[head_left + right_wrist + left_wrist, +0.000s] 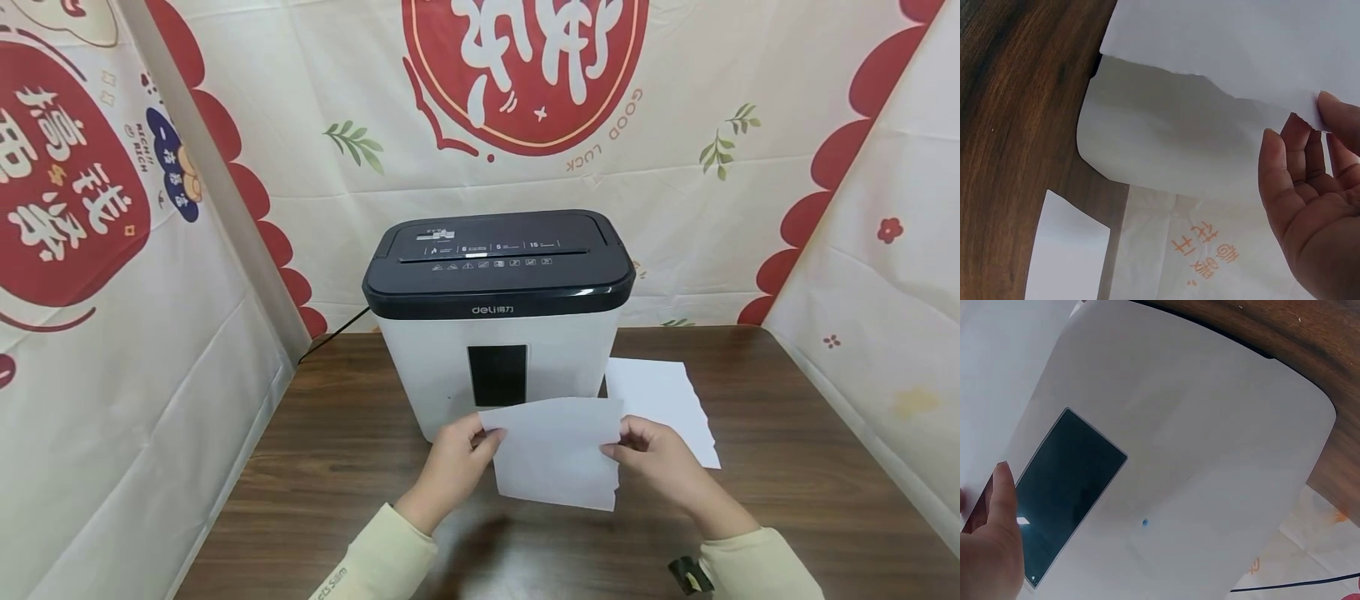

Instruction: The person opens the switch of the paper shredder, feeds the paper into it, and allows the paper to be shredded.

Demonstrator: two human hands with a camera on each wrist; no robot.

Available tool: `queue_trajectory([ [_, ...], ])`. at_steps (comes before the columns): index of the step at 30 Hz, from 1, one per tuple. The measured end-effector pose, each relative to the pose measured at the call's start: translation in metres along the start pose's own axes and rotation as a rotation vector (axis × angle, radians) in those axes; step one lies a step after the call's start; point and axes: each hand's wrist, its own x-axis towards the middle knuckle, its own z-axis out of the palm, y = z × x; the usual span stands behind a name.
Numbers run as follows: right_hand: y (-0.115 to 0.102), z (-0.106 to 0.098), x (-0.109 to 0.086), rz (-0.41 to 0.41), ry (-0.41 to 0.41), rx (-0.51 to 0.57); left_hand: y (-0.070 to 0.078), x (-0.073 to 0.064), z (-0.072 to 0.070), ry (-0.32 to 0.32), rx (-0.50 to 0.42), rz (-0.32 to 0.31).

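Observation:
A white sheet of paper (558,454) with a torn right edge is stretched between both hands in front of the paper shredder (420,358). My left hand (457,462) pinches its upper left corner, thumb on the near face. At the torn edge, my right hand (663,462) pinches the paper between thumb and fingers. The right wrist view shows the ragged edge of the sheet (1222,44) running to the right hand's thumb (1341,119). In the left wrist view the left hand (994,544) overlaps the shredder's dark window (1072,494).
The shredder has a black top with a narrow feed slot (495,257). Behind its right side another torn white sheet (663,404) lies on the wooden table (315,500). A black cord (333,335) runs off to the left. Printed cloth (315,83) hangs around the table.

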Motion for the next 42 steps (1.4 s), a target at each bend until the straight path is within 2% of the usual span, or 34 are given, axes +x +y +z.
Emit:
queue_trajectory([
  [10,-0.008,0.001,-0.002,-0.038,0.056,-0.022,0.005,0.001,-0.004,0.039,0.03,0.056],
  [15,-0.012,0.002,-0.004,-0.048,0.07,-0.014,0.009,0.001,-0.006,0.051,0.064,0.057],
  [22,-0.021,0.0,-0.006,-0.084,0.108,-0.051,0.016,0.0,-0.011,0.082,0.09,0.094],
  [33,-0.031,-0.003,-0.009,-0.104,0.122,-0.045,0.027,0.001,-0.017,0.109,0.107,0.127],
  [42,-0.04,-0.009,-0.009,-0.15,0.132,-0.051,0.036,0.004,-0.023,0.118,0.129,0.155],
])
